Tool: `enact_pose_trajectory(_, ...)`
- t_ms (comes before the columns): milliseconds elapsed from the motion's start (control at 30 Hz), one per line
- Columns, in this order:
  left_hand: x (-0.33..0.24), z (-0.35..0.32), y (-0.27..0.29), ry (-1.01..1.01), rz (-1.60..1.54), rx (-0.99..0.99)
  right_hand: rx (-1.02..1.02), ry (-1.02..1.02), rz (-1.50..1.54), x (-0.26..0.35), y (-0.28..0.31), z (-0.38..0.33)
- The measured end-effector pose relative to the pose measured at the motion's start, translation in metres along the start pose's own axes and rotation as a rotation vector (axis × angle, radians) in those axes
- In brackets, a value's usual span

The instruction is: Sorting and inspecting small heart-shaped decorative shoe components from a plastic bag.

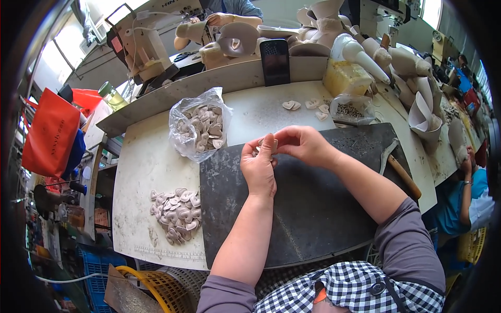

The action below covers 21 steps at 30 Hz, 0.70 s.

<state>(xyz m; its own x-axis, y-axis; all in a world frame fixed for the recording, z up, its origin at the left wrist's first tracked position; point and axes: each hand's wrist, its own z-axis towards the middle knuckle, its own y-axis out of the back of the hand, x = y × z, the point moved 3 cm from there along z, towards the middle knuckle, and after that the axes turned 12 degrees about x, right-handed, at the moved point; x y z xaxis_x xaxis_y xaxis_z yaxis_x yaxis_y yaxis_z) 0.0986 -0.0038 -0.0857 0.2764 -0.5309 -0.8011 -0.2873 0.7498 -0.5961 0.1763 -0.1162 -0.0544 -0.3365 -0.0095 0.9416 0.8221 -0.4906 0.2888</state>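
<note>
Above the black mat (313, 208), my left hand (258, 169) is closed around small beige heart-shaped pieces (257, 152), mostly hidden by its fingers. My right hand (305, 145) meets it from the right, thumb and fingers pinched together at the left fingertips. What the right fingers grip is too small and covered to make out. Beyond the hands, loose heart-shaped pieces (291, 105) lie on the pale board. A clear plastic bag (177, 122) full of similar pieces stands to the left. Nearer me is a heaped pile of hearts (178, 214).
On the mat's right lies a hammer (403, 175). A small bag of metal bits (350, 110) sits behind it, beside a yellowed container (344, 78). A phone (275, 62) leans against the raised back edge. Beige moulded parts (237, 39) are stacked beyond; other people sit nearby.
</note>
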Motion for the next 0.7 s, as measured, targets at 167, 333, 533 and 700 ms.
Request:
enact_pose_trajectory(167,-0.005,-0.006,-0.009,-0.01,-0.044,-0.121,-0.316,0.008,-1.131,-0.029,0.067,0.026)
enact_pose_trajectory(333,-0.009,-0.008,-0.005,-0.011,-0.01,-0.075,-0.165,-0.184,-1.338,-0.044,0.055,0.039)
enact_pose_trajectory(533,-0.001,0.002,0.002,0.04,-0.115,-0.008,-0.325,0.023,-1.135,-0.038,0.032,0.023)
enact_pose_trajectory(700,0.006,0.001,0.0,0.123,-0.297,0.076,-0.401,0.086,-0.45,-0.004,0.009,0.016)
